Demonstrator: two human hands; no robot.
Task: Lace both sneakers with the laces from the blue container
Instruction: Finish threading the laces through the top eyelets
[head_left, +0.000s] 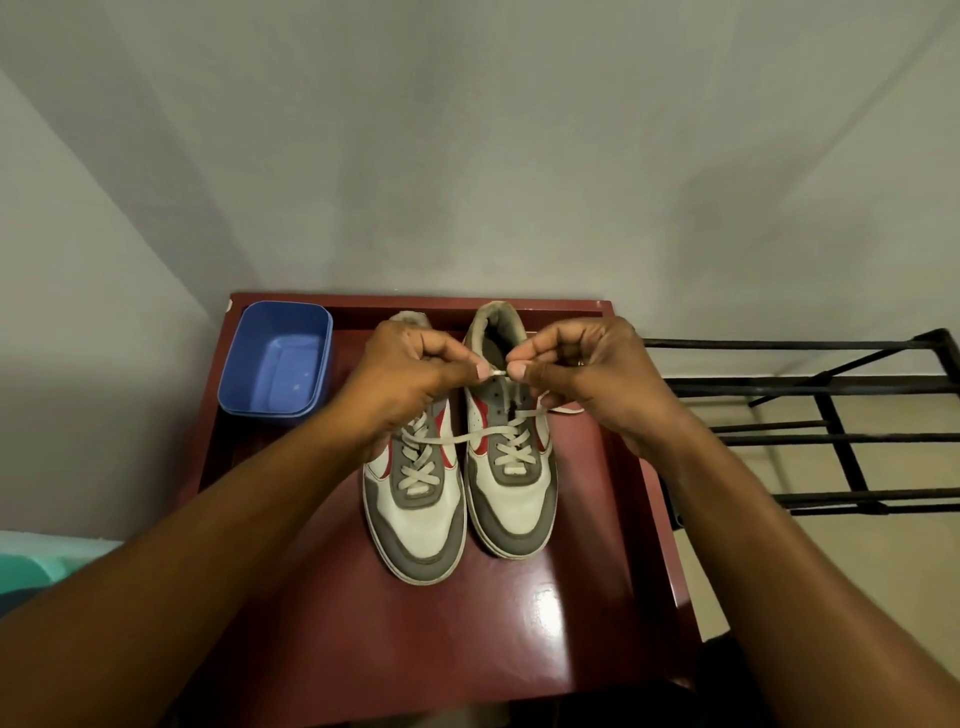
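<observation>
Pinched a lace (497, 373) with left hand (410, 374) and right hand (587, 369) over a sneaker (511, 499) on the bench (597, 597).

Red table (597, 597); black metal rack (831, 415) beside.

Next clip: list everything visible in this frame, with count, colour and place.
left sneaker: 1, white, grey and red, mid-table, toe toward the camera.
right sneaker: 1, same colours, beside the left one, upper eyelets bare.
laces: 2, off-white, one in each sneaker.
container: 1, blue, table's far left corner, nothing seen inside.
table: 1, dark red, centre.
rack: 1, black, right of the table.
teal object: 1, lower left edge, unclear what.
left hand: 1, above the sneakers, pinch grip on a lace end.
right hand: 1, facing it, pinch grip on the same end.
</observation>
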